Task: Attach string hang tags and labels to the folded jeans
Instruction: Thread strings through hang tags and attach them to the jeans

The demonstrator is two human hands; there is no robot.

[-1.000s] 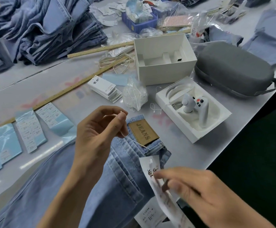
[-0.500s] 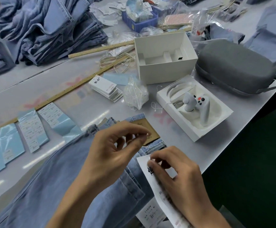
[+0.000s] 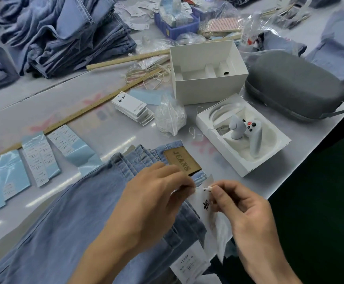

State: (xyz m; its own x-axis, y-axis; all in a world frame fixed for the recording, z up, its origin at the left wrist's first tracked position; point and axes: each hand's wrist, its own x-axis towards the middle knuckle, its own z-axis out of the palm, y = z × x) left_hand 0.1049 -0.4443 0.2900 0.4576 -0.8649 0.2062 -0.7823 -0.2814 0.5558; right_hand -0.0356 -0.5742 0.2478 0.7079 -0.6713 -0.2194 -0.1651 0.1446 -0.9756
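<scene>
Light blue jeans [image 3: 80,212] lie across the near table, their brown JEANS patch [image 3: 182,160] facing up at the waistband. My left hand [image 3: 152,201] pinches one end of a thin string at the waistband just below the patch. My right hand [image 3: 242,208] pinches the string's small white end piece [image 3: 208,188], held against a white hang tag [image 3: 210,210] with black lettering. The two hands nearly meet. A white size label [image 3: 189,263] sits lower on the jeans.
A stack of white hang tags [image 3: 132,106] and a clear bag of strings [image 3: 170,116] lie beyond the jeans. Light blue label sheets [image 3: 39,160] sit left. White boxes [image 3: 206,72], a tray with a controller [image 3: 249,130], a grey case [image 3: 296,85], a wooden ruler [image 3: 80,113] and stacked jeans [image 3: 64,33] crowd the far side.
My left hand came down from above the patch to the waistband. My right hand rose from the tag's lower part to its top, pinching the string end beside my left fingertips.
</scene>
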